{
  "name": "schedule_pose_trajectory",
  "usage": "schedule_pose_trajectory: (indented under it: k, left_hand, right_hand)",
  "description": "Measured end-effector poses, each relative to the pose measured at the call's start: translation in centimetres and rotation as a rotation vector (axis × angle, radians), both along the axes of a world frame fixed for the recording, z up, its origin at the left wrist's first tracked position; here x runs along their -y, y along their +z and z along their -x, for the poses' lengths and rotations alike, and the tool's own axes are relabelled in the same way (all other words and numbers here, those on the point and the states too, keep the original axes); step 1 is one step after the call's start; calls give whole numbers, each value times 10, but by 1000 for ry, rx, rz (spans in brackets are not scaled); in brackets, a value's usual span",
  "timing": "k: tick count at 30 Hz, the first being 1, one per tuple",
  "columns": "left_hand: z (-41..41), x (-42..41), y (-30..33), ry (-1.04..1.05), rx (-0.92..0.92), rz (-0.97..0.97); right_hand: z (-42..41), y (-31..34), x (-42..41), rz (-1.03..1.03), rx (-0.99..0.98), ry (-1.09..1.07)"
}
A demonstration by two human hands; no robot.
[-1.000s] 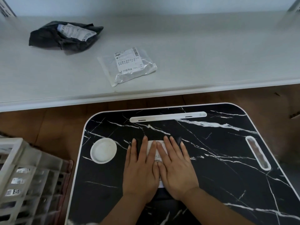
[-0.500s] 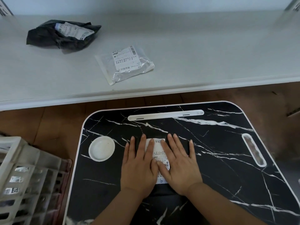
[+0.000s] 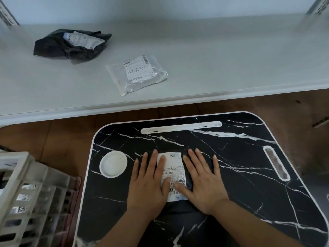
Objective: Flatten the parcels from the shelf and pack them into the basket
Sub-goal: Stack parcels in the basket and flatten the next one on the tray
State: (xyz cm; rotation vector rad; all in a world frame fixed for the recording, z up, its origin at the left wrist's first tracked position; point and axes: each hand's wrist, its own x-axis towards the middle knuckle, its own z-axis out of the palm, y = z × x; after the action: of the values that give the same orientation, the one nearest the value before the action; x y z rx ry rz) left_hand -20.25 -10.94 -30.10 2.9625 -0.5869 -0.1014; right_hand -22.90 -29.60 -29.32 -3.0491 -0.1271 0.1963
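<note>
Both hands press a black parcel (image 3: pixel 178 207) flat on the tray (image 3: pixel 249 175).
Head view: left hand (image 3: pixel 150 180) and right hand (image 3: pixel 203 180) lie with fingers spread, palms down beside its label (image 3: pixel 173 173); basket (image 3: pixel 26 198) at 8 o'clock, shelf (image 3: pixel 213 59) at 12.

Left hand (image 3: pixel 148 182) and right hand (image 3: pixel 204 182) slid apart across the parcel (image 3: pixel 178 207), more of its white label (image 3: pixel 175 172) now uncovered between them
</note>
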Motion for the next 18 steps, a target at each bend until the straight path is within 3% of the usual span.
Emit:
schedule_pose_trajectory:
  k: [4,8,18]
  left_hand:
    - [0,0,-1,-4,13,14]
    - [1,-1,-2,5,17,36]
    - [-1,0,-1,-16,-5,23]
  right_hand:
    - [-13,15,-8,-101,31,-67]
    - [-16,5,-25,-26,39,119]
    - [-15,-1,-25,-22,10,96]
